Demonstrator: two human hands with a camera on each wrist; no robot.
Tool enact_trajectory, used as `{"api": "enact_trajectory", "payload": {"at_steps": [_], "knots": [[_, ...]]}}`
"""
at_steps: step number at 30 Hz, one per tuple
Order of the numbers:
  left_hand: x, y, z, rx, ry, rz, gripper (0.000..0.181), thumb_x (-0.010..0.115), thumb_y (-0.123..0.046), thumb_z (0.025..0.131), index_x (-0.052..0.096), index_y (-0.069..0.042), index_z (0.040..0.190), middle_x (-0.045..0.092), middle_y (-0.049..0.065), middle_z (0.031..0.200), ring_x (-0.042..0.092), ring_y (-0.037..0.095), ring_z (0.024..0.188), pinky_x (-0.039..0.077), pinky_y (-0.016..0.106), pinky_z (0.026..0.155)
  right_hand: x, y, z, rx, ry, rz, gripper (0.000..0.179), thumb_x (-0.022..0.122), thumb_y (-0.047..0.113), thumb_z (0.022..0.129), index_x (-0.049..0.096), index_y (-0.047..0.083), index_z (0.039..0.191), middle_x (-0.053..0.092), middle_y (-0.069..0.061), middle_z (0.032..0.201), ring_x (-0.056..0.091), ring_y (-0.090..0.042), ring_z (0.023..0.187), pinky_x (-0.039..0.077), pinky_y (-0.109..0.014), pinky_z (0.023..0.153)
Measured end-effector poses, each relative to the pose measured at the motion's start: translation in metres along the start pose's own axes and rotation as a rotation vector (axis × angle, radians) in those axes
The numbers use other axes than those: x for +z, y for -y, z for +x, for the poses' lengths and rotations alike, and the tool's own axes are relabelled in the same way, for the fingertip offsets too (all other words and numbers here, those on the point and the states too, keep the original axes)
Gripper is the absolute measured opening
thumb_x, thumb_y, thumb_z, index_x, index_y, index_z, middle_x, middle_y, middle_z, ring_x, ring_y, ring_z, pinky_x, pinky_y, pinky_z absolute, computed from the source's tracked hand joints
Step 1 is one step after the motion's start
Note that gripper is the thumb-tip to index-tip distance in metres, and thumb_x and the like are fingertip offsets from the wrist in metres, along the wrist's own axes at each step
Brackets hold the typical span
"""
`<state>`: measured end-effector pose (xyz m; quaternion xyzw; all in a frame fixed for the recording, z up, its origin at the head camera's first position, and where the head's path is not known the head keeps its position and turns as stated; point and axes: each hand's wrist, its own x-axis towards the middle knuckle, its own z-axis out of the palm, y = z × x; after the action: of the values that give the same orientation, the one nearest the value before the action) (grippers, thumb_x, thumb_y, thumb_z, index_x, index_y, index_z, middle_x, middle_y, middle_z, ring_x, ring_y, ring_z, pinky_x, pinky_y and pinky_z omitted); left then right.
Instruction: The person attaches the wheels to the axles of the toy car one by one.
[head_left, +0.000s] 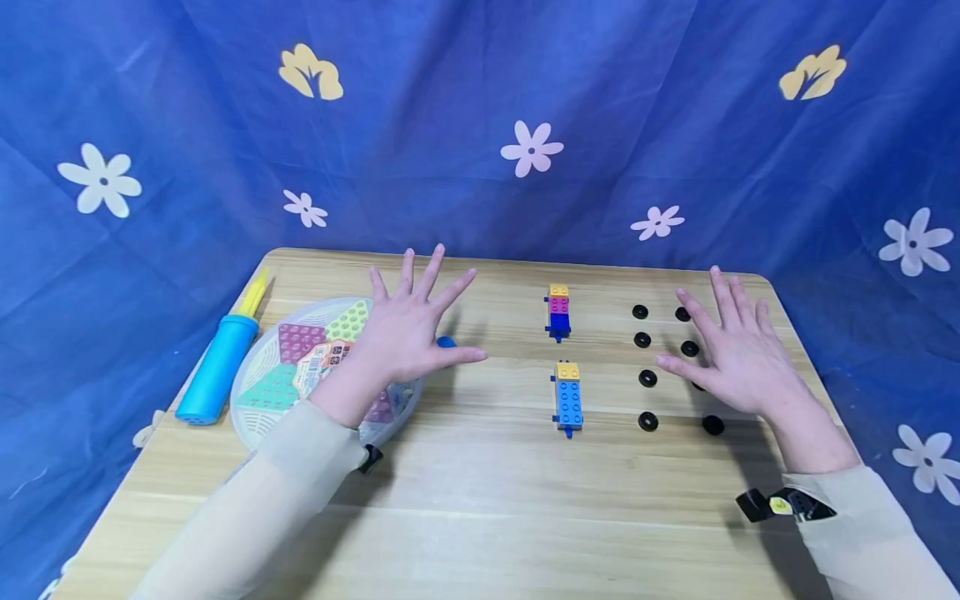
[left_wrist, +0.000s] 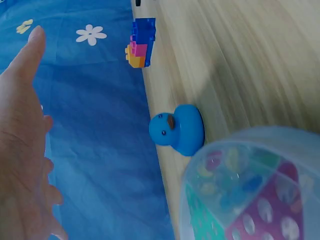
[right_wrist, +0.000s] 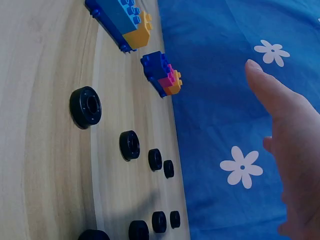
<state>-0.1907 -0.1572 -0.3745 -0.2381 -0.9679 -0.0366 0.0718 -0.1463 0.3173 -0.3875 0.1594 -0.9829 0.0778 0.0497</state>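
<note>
Eight round black plastic wheels [head_left: 643,380] lie nearer my right hand [head_left: 741,358] than my left hand [head_left: 403,333]; I see both spread, empty.

On my feed the head view comes through bright and evenly lit, seemingly from above. Soft shadows from the sleeves [head_left: 255,500] fall across the table [head_left: 487,525], its near part washed pale. My wrist views are dimmer: on the left, the plastic box [left_wrist: 270,135] blurs, dotted with glints; on the right, faint shadow lies among the wheels [right_wrist: 130,146].
</note>
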Motion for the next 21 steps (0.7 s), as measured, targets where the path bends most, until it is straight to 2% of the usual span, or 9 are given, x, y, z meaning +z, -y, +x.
{"api": "enact_trajectory", "payload": {"at_steps": [5, 8, 11, 16, 21], "knots": [[0.004, -0.009, 0.014, 0.025, 0.001, -0.026, 0.113, 0.04, -0.103, 0.076, 0.011, -0.045, 0.169, -0.014, 0.003, 0.175, -0.002, 0.047, 0.158, -0.003, 0.085, 0.111, 0.0, -0.005, 0.002, -0.036, -0.032, 0.025, 0.102, 0.066, 0.068, 0.094, 0.023, 0.016, 0.17, -0.013, -0.014, 0.175, -0.007, -0.041, 0.16, -0.001, -0.065, 0.126], [0.008, -0.014, 0.023, 0.039, -0.006, -0.055, 0.113, 0.037, -0.104, 0.075, 0.011, -0.046, 0.169, -0.013, 0.001, 0.175, -0.002, 0.043, 0.159, -0.001, 0.084, 0.113, -0.001, -0.006, 0.004, -0.044, -0.042, 0.055, 0.101, 0.067, 0.067, 0.094, 0.024, 0.016, 0.17, -0.012, -0.013, 0.176, -0.001, -0.043, 0.16, 0.002, -0.062, 0.127], [0.012, -0.017, 0.032, 0.053, -0.021, -0.087, 0.113, 0.04, -0.103, 0.076, 0.016, -0.045, 0.169, -0.01, 0.0, 0.176, -0.001, 0.039, 0.16, 0.002, 0.082, 0.115, -0.001, -0.008, 0.007, -0.046, -0.049, 0.105, 0.1, 0.069, 0.064, 0.095, 0.023, 0.018, 0.17, -0.01, -0.01, 0.176, 0.005, -0.047, 0.159, 0.008, -0.067, 0.125], [0.02, -0.023, 0.047, 0.067, -0.016, -0.134, 0.111, 0.048, -0.1, 0.077, 0.016, -0.046, 0.169, -0.008, -0.003, 0.177, 0.003, 0.036, 0.161, 0.008, 0.078, 0.119, -0.002, -0.01, 0.012, -0.036, -0.057, 0.232, 0.098, 0.076, 0.055, 0.094, 0.023, 0.023, 0.171, -0.006, -0.006, 0.177, 0.015, -0.055, 0.154, 0.024, -0.082, 0.111], [0.03, -0.03, 0.064, 0.087, 0.001, -0.182, 0.111, 0.052, -0.098, 0.077, 0.017, -0.046, 0.168, -0.006, -0.005, 0.177, 0.007, 0.035, 0.161, 0.017, 0.075, 0.12, 0.001, -0.013, 0.017, -0.035, -0.076, 0.326, 0.098, 0.082, 0.047, 0.093, 0.026, 0.025, 0.17, -0.005, 0.002, 0.177, 0.025, -0.047, 0.155, 0.034, -0.082, 0.104]]}}
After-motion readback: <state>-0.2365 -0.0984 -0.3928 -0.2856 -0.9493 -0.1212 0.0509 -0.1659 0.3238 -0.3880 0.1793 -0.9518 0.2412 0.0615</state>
